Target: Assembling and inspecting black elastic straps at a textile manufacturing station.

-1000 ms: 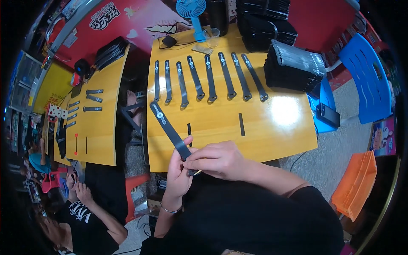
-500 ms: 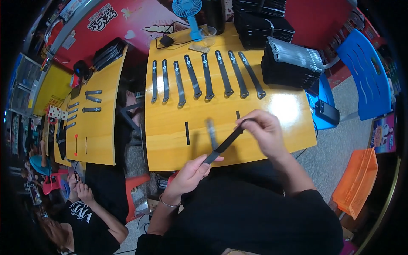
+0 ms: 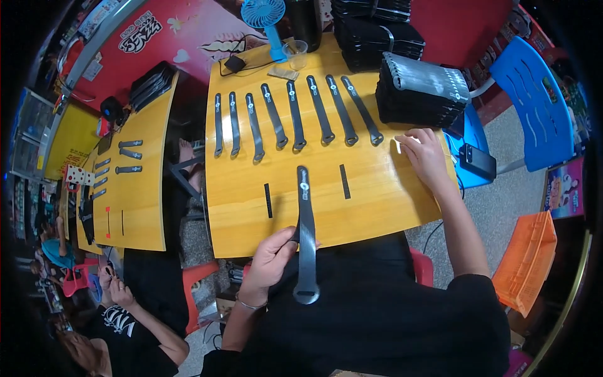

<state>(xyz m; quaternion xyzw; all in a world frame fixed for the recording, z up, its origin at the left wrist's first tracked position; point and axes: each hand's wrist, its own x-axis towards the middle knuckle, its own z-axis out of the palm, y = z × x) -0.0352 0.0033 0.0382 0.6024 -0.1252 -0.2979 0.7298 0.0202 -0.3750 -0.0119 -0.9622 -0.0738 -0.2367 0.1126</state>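
My left hand [image 3: 270,261] is closed on a black strap [image 3: 306,217] at the near edge of the yellow table. The strap points away from me, its printed end over the table and its rounded, slotted end hanging towards my lap. My right hand [image 3: 422,154] is over the table's right side, fingers loosely bent and apart, with nothing visible in them. Beyond my hands, several similar black straps [image 3: 291,116] lie side by side in a row. The right hand is nearest to a stack of black straps [image 3: 418,94].
Two dark marks, a left strip [image 3: 269,200] and a right strip [image 3: 345,181], are on the tabletop. A blue fan [image 3: 271,34] and clear cup [image 3: 295,55] stand at the back. An orange crate [image 3: 524,261] and blue chair [image 3: 534,100] are right. A co-worker's hands [image 3: 116,286] are left.
My right hand has let go of the strap and moved right, towards the stack. The strap, bent between both hands before, now hangs straight in my left hand.
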